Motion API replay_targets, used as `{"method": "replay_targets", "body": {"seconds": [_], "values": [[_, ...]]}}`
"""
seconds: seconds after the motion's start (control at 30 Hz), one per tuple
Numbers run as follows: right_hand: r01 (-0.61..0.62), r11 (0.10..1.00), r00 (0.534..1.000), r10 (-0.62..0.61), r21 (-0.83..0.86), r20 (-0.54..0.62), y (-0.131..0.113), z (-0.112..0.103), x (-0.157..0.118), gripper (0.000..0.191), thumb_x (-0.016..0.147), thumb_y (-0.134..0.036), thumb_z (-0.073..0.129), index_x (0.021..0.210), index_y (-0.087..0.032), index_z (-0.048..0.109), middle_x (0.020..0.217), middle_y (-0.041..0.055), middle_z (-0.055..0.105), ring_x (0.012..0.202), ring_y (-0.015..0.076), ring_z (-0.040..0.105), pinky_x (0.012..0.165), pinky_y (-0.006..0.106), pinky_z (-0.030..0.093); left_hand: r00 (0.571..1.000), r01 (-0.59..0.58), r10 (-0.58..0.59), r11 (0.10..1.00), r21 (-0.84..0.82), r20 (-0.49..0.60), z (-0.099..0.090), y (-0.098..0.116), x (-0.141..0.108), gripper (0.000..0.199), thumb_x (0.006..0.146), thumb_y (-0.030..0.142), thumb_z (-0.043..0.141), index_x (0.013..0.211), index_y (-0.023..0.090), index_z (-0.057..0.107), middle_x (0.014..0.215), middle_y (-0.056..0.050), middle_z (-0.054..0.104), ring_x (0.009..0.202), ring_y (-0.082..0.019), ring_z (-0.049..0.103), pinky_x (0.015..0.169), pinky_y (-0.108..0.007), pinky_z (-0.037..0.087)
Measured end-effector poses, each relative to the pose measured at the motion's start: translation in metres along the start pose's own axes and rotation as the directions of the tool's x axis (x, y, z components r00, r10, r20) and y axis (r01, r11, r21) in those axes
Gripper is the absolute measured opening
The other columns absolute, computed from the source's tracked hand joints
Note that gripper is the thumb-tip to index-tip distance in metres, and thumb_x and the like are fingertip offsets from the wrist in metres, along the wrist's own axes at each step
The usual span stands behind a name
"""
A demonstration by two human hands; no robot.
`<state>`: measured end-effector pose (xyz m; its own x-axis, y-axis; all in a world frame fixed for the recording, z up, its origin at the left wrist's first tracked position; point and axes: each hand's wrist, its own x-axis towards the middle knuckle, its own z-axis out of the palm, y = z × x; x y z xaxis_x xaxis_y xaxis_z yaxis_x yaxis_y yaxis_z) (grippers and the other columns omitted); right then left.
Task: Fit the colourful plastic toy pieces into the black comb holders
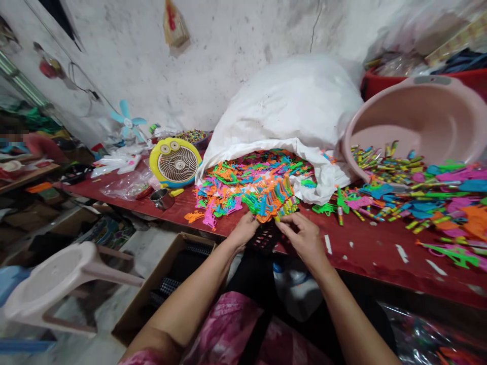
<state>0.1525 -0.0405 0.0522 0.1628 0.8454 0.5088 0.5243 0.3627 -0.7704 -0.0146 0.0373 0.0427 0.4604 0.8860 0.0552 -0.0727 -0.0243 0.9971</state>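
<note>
A black perforated plastic holder (266, 238) sits at the table's front edge, between my two hands. Rows of orange and blue flat plastic pieces (276, 197) stand packed in it, with small yellow-green printed tubes (289, 205) along the right side. My left hand (244, 229) is closed at the holder's left edge; its fingertips are partly hidden. On the other side my right hand (302, 234) pinches, with a bit of yellow showing at the fingertips. Behind them, colourful plastic pieces (236, 175) spill from the mouth of a big white sack (285, 101).
On the red table (365, 253), a pink basin (414, 106) lies tipped at right, tubes and colourful pieces spread before it. Leftward are a yellow fan (177, 161) and metal cup (162, 198). A cardboard box (142, 291) and white stool (57, 274) stand below left.
</note>
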Motion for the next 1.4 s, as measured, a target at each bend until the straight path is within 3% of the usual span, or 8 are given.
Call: {"method": "replay_targets", "body": {"seconds": [0.2, 0.43, 0.73, 0.93, 1.17, 1.33, 1.4], "values": [[0.049, 0.990, 0.997, -0.041, -0.135, 0.063, -0.003, 0.003, 0.001, 0.027, 0.091, -0.040, 0.060, 0.073, -0.021, 0.061, 0.070, 0.0001, 0.058, 0.066, 0.0148, 0.054, 0.062, 0.027, 0.038, 1.000, -0.022, 0.022, 0.998, 0.060, -0.009, -0.004, -0.003, -0.005, 0.046, 0.081, 0.045, 0.072, 0.115, 0.015, 0.066, 0.118, -0.008, 0.070, 0.112, -0.024, 0.062, 0.107, -0.040, 0.042], [0.019, 0.984, 0.997, -0.005, -0.175, 0.083, -0.008, 0.008, 0.001, 0.031, 0.092, -0.041, 0.059, 0.068, -0.021, 0.055, 0.067, -0.0008, 0.055, 0.062, 0.0145, 0.052, 0.059, 0.027, 0.035, 1.000, 0.011, -0.009, 0.993, 0.118, -0.024, -0.009, -0.006, -0.007, 0.031, 0.084, 0.036, 0.069, 0.107, 0.016, 0.068, 0.110, -0.007, 0.072, 0.107, -0.023, 0.063, 0.102, -0.038, 0.046], [0.094, 0.966, 0.996, -0.090, -0.242, 0.028, -0.025, 0.008, 0.009, 0.022, 0.093, -0.043, 0.058, 0.090, -0.021, 0.060, 0.080, 0.0019, 0.059, 0.071, 0.0156, 0.054, 0.066, 0.027, 0.040, 0.999, 0.002, -0.001, 1.000, 0.029, -0.038, -0.005, -0.010, -0.004, 0.033, 0.084, 0.034, 0.069, 0.111, 0.014, 0.066, 0.116, -0.009, 0.070, 0.110, -0.023, 0.062, 0.104, -0.038, 0.044], [0.112, 0.958, 0.992, -0.123, -0.264, -0.024, -0.026, 0.013, 0.011, 0.031, 0.094, -0.044, 0.055, 0.073, -0.022, 0.050, 0.073, -0.0004, 0.050, 0.066, 0.0143, 0.048, 0.064, 0.028, 0.037, 0.998, -0.052, 0.050, 0.997, 0.064, 0.032, -0.002, -0.010, -0.003, 0.031, 0.087, 0.027, 0.063, 0.115, 0.013, 0.064, 0.117, -0.008, 0.070, 0.110, -0.022, 0.062, 0.102, -0.036, 0.046], [0.088, 0.962, 0.995, -0.097, -0.258, -0.025, -0.029, 0.008, 0.013, 0.035, 0.095, -0.041, 0.054, 0.068, -0.023, 0.042, 0.070, -0.0021, 0.044, 0.065, 0.0137, 0.043, 0.063, 0.028, 0.033, 0.994, -0.091, 0.083, 0.990, 0.109, 0.075, -0.002, -0.005, -0.002, 0.032, 0.089, 0.032, 0.060, 0.116, 0.015, 0.064, 0.115, -0.007, 0.070, 0.112, -0.022, 0.061, 0.102, -0.034, 0.046], [0.045, 0.953, 0.998, -0.055, -0.301, -0.025, -0.032, 0.014, 0.017, 0.033, 0.092, -0.041, 0.057, 0.068, -0.022, 0.046, 0.072, -0.0015, 0.046, 0.064, 0.0137, 0.043, 0.062, 0.028, 0.034, 0.998, -0.037, 0.034, 0.998, 0.055, 0.052, -0.002, -0.003, -0.002, 0.036, 0.087, 0.034, 0.065, 0.118, 0.016, 0.065, 0.112, -0.006, 0.071, 0.113, -0.023, 0.061, 0.103, -0.036, 0.046], [0.046, 0.972, 0.999, -0.045, -0.232, 0.012, -0.033, 0.013, 0.019, 0.026, 0.091, -0.041, 0.059, 0.074, -0.022, 0.054, 0.076, -0.0001, 0.051, 0.067, 0.0142, 0.047, 0.063, 0.027, 0.038, 0.999, -0.003, 0.004, 1.000, -0.006, 0.050, -0.005, -0.002, 0.000, 0.036, 0.083, 0.038, 0.071, 0.111, 0.016, 0.068, 0.106, -0.005, 0.073, 0.109, -0.022, 0.063, 0.103, -0.036, 0.046]]}}
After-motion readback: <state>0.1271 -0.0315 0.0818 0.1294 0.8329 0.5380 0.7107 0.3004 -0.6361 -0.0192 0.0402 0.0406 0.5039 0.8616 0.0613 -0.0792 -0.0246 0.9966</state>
